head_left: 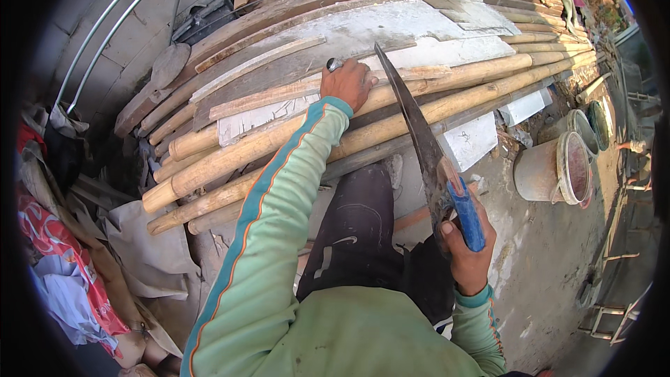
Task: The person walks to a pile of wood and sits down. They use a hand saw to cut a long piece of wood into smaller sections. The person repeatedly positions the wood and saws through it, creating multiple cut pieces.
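Note:
My right hand (469,248) is wrapped round the blue handle of a handsaw (413,115). The long dark blade slants up and away to the left, its tip reaching over the boards. My left hand (345,84), with a dark-topped ring on it, presses down with curled fingers on a narrow wooden strip (272,96). This strip lies over the bamboo poles (244,160) and runs on to the right, behind the blade. The saw's teeth appear apart from the strip, though the exact gap is hard to judge. My left fingertips are partly hidden.
Several bamboo poles and a pale, stained sheet (363,21) make a long stack before me. Buckets (541,171) stand to the right on the concrete floor (530,265). Cloth and a red-and-white sack (66,258) lie at the left, near a block wall (132,35).

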Demonstrator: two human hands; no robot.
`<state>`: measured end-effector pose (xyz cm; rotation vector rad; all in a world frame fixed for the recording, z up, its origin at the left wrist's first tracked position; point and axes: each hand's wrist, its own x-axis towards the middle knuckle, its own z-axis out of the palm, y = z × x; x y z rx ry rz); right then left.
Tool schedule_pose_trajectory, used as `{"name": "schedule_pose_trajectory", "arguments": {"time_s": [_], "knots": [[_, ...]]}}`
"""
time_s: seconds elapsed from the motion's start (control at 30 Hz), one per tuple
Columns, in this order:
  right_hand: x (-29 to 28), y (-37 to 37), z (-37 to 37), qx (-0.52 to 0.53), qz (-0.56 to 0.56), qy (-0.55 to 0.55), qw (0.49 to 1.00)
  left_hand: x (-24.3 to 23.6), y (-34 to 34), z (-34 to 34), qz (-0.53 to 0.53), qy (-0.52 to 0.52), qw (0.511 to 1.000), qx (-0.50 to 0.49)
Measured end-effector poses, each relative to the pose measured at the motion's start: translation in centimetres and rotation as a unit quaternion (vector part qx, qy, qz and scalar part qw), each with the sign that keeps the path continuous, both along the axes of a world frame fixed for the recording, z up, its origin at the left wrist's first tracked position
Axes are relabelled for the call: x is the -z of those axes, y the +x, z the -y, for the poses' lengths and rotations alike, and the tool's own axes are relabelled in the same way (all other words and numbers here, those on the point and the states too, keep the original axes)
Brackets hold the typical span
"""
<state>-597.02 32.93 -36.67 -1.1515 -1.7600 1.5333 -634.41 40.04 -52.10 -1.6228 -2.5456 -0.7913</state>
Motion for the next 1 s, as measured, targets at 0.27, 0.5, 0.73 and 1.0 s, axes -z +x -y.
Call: {"name": "schedule_pose_trajectory", "arguments": {"time_s": [0.27,0.5,0.73,1.0], "knots": [[2.9,-7.2,-4.9,-0.001,-0.048,-0.025,0.999,-0.4,0.4,0.1,-0.017,-0.058,0.998,-0.004],[1.3,0.0,0.1,-0.002,-0.027,0.077,0.997,-0.3,0.6,0.5,-0.044,-0.043,0.998,-0.002],[3.6,-6.8,-5.0,0.012,-0.055,-0.045,0.997,-0.3,-0.1,-0.2,-0.009,-0.059,0.998,-0.019],[3.9,-3.3,-3.4,0.009,0.025,0.007,1.0,-0.8,1.3,-0.8,-0.014,-0.042,0.999,0.002]]}}
